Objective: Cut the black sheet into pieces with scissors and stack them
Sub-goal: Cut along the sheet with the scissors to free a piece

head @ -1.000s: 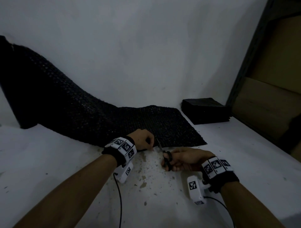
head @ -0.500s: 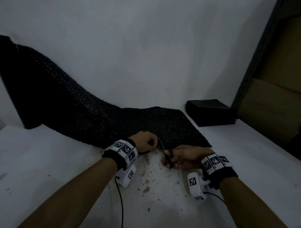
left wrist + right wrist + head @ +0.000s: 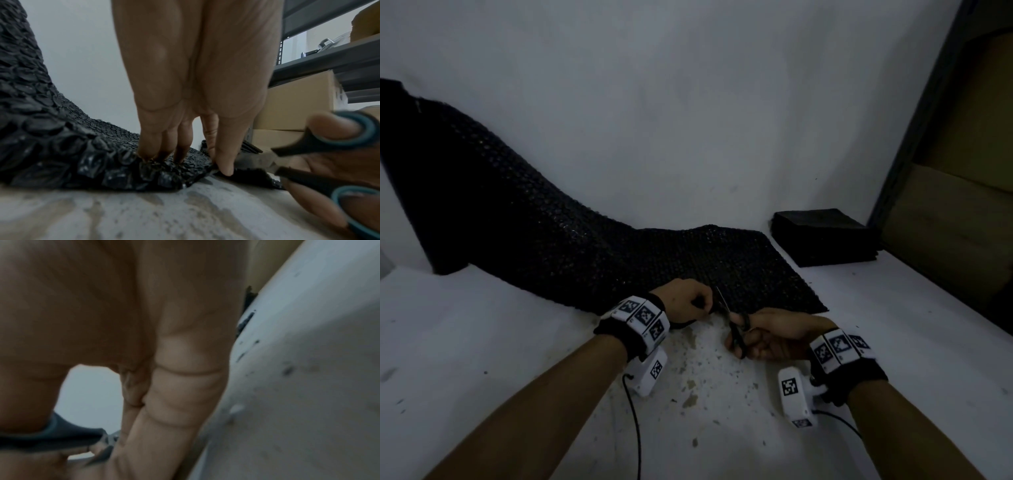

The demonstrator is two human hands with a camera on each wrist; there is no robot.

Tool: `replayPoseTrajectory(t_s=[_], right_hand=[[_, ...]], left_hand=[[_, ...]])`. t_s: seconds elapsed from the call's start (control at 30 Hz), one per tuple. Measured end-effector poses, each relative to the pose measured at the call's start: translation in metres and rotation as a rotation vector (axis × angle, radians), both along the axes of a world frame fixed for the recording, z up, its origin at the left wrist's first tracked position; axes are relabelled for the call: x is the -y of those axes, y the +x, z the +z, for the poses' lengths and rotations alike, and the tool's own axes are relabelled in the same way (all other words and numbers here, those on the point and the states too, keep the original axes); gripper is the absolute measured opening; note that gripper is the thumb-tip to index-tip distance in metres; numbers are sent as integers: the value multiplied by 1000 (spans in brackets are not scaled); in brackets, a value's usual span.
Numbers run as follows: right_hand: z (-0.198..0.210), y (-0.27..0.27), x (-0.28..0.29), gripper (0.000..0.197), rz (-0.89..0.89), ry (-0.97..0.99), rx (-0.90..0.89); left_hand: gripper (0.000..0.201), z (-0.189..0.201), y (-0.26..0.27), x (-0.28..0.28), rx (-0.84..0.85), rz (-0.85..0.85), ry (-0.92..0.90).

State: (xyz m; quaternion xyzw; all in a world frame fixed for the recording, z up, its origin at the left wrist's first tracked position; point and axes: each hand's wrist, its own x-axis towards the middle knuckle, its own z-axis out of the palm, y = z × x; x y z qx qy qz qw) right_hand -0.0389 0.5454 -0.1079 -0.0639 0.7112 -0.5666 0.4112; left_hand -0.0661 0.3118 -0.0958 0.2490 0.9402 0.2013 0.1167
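One long black sheet (image 3: 592,253) of bubble wrap lies across the white surface (image 3: 482,342), its left end climbing the wall and its near right edge in front of me. My left hand (image 3: 685,299) pinches that near edge, thumb and fingers (image 3: 224,164) curled onto it, knuckles up. My right hand (image 3: 774,337) grips the scissors (image 3: 734,325), thumb and fingers through the teal-lined loops, blades parted and pointing away from me into the edge just right of my left hand. Compared with a second ago, both hands sit slightly farther into the sheet and the blades reach a little deeper over it. My right wrist rests low, palm turned inward. A stack of cut pieces (image 3: 825,236) sits well apart at the far right, beside the shelving (image 3: 329,61) with boxes. Black crumbs speckle the surface between my forearms; bare surface lies open to the right of the sheet's end.
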Motion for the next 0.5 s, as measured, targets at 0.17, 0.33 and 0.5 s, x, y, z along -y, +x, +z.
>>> replayPoseTrajectory(t_s=[0.17, 0.33, 0.5], right_hand=[[4, -6, 5, 49, 2, 33, -9], [4, -16, 8, 52, 19, 33, -41], [-1, -24, 9, 51, 29, 53, -65]], left_hand=[[4, 1, 1, 1, -8, -9, 9], [10, 2, 2, 3, 38, 17, 30], [6, 1, 2, 2, 32, 11, 32]])
